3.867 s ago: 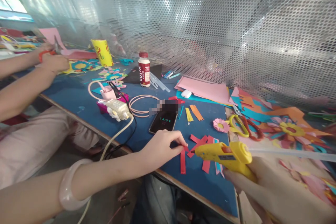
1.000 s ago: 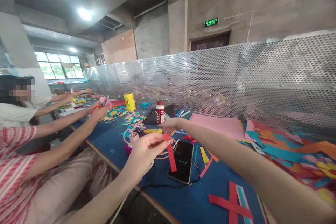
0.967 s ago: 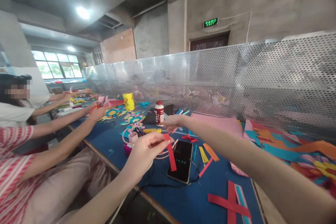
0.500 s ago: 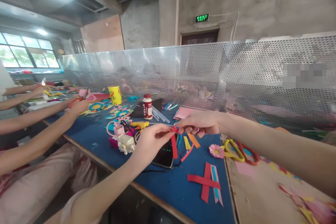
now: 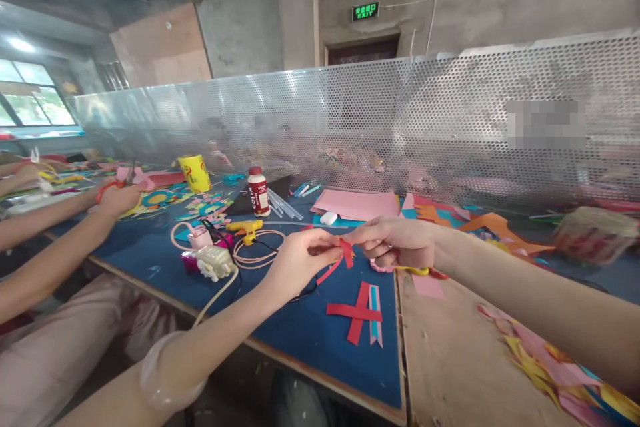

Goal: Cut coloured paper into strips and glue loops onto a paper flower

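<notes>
Between my two hands is a red paper strip (image 5: 347,253), held over the blue tabletop. My left hand (image 5: 303,257) pinches it with thumb and fingertips. From the other side, the thumb and forefinger of my right hand (image 5: 400,241) also close on it, with the other fingers curled. Below them on the table lie crossed red strips (image 5: 355,313), touching a pink-and-blue strip (image 5: 376,330) with a notched end. Yellow-and-red scissor handles (image 5: 419,271) show under my right hand, mostly hidden. A pink paper flower beside them is largely covered too.
A yellow glue gun (image 5: 245,231) with coiled cable stands left of my hands. Behind are a coffee bottle (image 5: 258,192), glue sticks (image 5: 284,205), a yellow tin (image 5: 195,173) and pink sheets (image 5: 353,203). At left, another person's hand (image 5: 123,199) holds red scissors. Paper scraps (image 5: 550,367) lie right.
My view has swung right and down. The red strip, which hung long below my left fingers, now shows as a shorter piece between both hands. My right hand covers more of the scissors and flower.
</notes>
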### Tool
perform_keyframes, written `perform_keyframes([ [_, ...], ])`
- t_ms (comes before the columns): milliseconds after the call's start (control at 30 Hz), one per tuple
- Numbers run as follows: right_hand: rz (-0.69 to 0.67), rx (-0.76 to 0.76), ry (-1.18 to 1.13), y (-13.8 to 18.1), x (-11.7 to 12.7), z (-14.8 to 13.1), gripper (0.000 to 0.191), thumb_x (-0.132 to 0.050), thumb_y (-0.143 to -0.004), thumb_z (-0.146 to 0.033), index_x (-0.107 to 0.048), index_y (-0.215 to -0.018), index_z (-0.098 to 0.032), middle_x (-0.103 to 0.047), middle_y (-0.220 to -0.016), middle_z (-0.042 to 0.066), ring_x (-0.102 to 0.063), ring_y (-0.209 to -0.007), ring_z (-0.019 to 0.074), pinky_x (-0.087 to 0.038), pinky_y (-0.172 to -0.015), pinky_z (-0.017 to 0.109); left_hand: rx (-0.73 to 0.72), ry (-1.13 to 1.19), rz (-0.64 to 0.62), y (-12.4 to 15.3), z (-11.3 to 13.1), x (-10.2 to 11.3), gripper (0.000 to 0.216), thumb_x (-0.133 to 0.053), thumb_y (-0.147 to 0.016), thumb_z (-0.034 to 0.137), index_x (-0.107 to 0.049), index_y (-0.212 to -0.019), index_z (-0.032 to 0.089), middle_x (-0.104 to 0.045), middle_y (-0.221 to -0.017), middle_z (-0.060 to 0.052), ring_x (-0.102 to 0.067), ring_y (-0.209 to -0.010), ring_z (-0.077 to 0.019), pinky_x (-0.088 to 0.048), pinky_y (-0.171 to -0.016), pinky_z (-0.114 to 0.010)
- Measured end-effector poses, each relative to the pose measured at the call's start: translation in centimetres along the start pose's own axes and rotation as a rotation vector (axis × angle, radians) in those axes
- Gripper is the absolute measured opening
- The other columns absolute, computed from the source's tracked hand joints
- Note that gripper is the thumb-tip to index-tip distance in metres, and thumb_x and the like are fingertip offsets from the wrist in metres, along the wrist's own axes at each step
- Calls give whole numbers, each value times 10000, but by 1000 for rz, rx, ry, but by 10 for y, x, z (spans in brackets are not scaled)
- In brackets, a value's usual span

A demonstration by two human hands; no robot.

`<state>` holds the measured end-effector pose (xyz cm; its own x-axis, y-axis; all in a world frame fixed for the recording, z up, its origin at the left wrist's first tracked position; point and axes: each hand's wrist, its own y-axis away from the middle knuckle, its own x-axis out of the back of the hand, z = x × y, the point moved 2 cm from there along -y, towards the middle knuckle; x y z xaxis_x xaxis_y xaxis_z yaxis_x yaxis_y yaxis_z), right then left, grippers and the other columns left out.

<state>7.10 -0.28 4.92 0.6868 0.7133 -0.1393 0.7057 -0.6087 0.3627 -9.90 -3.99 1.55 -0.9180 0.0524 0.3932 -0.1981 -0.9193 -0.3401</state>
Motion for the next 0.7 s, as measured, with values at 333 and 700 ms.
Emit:
perform_keyframes([
  [333, -8, 144, 19, 5, 19, 15, 326, -703, -743, -280, -444, -582, -163, -266, -477, -95, -173, -385, 10, -159, -330, 150, -24, -344, -84, -9, -4, 4, 181, -591, -804, 301, -680, -919, 193, -715, -881, -20, -636, -784, -168, -477, -717, -287],
  [700, 462, 455, 464, -86, 0, 72, 177, -404, -883, -380, -501, -912, -235, -616, -805, -4, -494, -266, 84, -332, -221, 197, -277, -1109, -97, 16, -33, 45, 98, -666, -777, 278, -703, -860, 241, -705, -1012, 16, -545, -998, -232, -269, -818, -374],
])
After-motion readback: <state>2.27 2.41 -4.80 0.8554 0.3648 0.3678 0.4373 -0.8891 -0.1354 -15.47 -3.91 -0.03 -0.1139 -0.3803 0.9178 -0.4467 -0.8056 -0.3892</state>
